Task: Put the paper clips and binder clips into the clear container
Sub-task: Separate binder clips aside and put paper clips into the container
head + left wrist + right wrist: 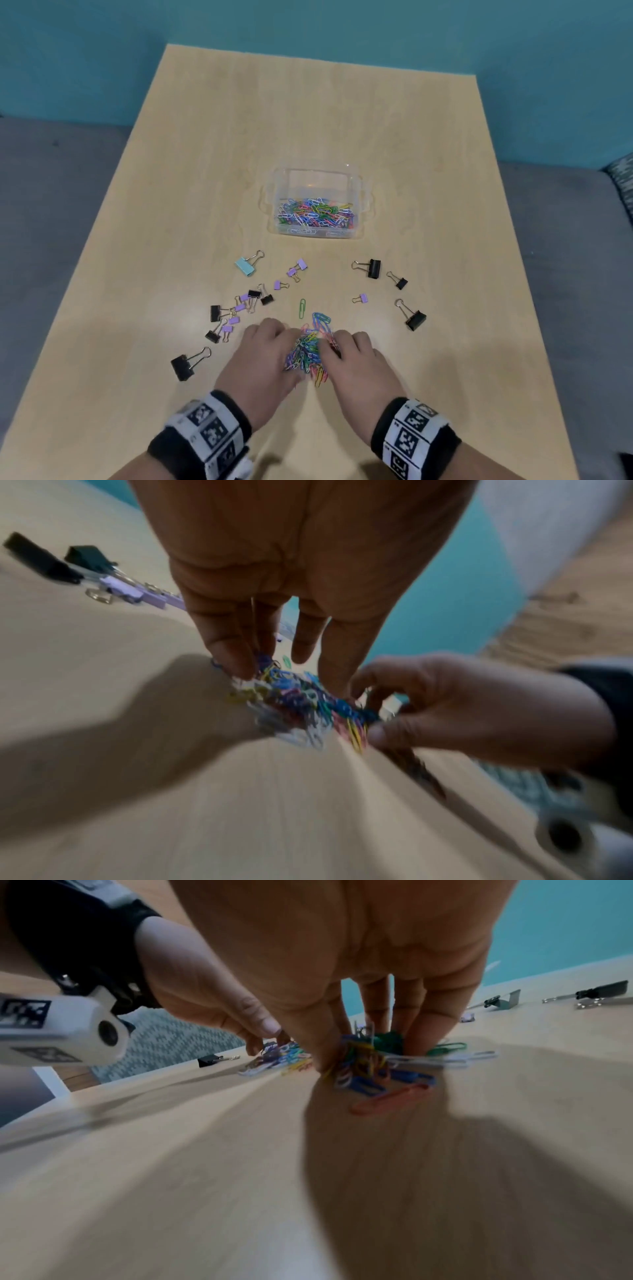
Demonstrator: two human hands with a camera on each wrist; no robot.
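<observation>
Paper clips [310,353] being gathered between both hands, near the table's [342,120] front edge.
Left hand [260,356] is cupping the pile's left side with curled fingers; right hand [356,363] is pinching clips on its right; clear container [317,202] is sitting straight ahead, well apart.

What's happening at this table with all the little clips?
A person is tidying clips into a clear container, which already holds many coloured paper clips. Right now the left hand and the right hand are scooping a heap of paper clips together between their fingers, near the table's front edge. One green paper clip lies loose just beyond, and the binder clips are still scattered around.
</observation>
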